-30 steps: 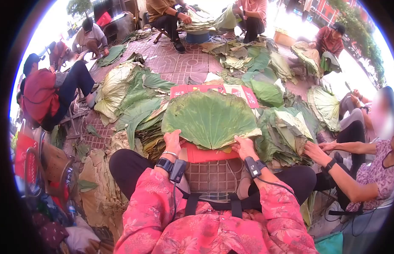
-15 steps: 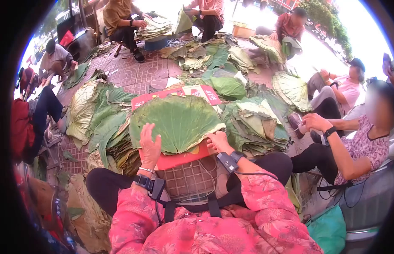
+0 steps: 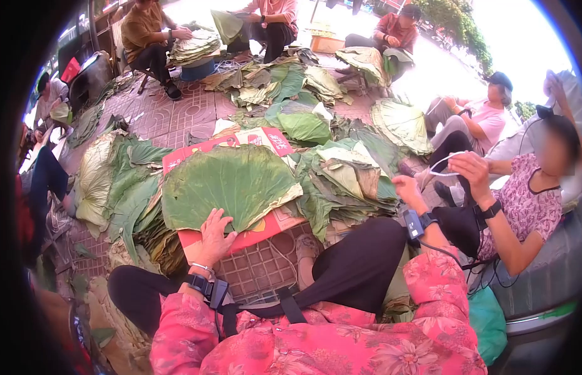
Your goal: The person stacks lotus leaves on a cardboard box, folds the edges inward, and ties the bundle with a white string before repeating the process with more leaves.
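Note:
A large folded green lotus leaf (image 3: 231,184) lies on a red printed cardboard piece (image 3: 281,219) in front of my knees. My left hand (image 3: 214,237) rests at the leaf's near edge, fingers spread and open. Off to the right, my right hand (image 3: 409,192) is apart from the leaf, beside a stack of folded leaves (image 3: 350,178). Its fingers look curled; whatever is in them, if anything, is hidden. Close by, a co-worker's hand (image 3: 471,172) holds a loop of white cord (image 3: 438,165).
More leaf piles lie to the left (image 3: 125,181) and ahead (image 3: 303,122) on the paved ground (image 3: 172,112). Several people sit around with leaves. A green bag (image 3: 488,325) is at my right. Below the cardboard is a plastic crate-like grid (image 3: 256,265).
My right hand has let go of the leaf's right edge and swung out to the right. My left hand has lowered onto the leaf's near edge. The view has turned right.

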`<action>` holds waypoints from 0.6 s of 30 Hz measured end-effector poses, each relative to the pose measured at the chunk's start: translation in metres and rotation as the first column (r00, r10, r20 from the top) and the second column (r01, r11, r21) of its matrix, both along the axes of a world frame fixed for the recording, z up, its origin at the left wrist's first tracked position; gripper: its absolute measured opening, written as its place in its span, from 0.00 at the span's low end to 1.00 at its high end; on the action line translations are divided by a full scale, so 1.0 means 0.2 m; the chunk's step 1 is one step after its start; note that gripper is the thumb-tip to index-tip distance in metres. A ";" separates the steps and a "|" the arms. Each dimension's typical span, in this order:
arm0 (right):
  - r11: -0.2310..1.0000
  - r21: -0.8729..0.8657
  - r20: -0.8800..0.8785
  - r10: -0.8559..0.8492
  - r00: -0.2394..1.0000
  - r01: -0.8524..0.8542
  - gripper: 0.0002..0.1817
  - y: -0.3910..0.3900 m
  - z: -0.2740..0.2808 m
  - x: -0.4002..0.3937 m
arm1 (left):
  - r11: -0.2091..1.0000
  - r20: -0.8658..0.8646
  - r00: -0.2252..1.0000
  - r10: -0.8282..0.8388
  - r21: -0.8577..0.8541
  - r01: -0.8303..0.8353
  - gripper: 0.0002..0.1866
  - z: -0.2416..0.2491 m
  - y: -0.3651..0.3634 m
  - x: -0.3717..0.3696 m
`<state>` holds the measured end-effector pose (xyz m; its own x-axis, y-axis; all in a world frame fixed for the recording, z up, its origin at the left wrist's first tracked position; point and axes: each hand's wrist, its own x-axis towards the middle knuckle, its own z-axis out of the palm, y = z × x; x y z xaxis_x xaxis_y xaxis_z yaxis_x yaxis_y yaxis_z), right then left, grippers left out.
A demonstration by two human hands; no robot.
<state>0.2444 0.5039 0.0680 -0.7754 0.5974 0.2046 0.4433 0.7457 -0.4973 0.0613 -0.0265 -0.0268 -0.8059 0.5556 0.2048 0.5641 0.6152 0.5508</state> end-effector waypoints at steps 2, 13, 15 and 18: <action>0.995 0.074 0.053 0.060 0.997 -0.064 0.15 0.08 -0.18 0.11 | 1.000 0.007 1.000 0.002 -0.004 -0.002 0.23 0.00 0.00 0.00; 0.980 -0.191 0.083 -0.046 0.995 0.062 0.14 -0.20 0.33 0.06 | 0.999 -0.014 0.999 0.029 -0.016 -0.029 0.22 0.00 0.01 0.00; 0.336 -0.942 0.176 0.453 0.874 0.015 0.22 -0.59 0.89 0.26 | 1.000 -0.029 0.999 0.029 -0.010 -0.030 0.22 -0.03 0.01 -0.01; -0.154 -0.955 0.097 0.647 0.756 0.254 0.24 -0.68 1.11 0.34 | 1.000 -0.024 0.999 0.026 -0.017 -0.026 0.23 0.00 0.01 -0.01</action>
<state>0.3125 0.3677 0.2900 -0.5580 -0.4408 -0.7030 0.8245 -0.1991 -0.5296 0.0602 -0.0238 -0.0278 -0.8151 0.5381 0.2145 0.5606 0.6393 0.5263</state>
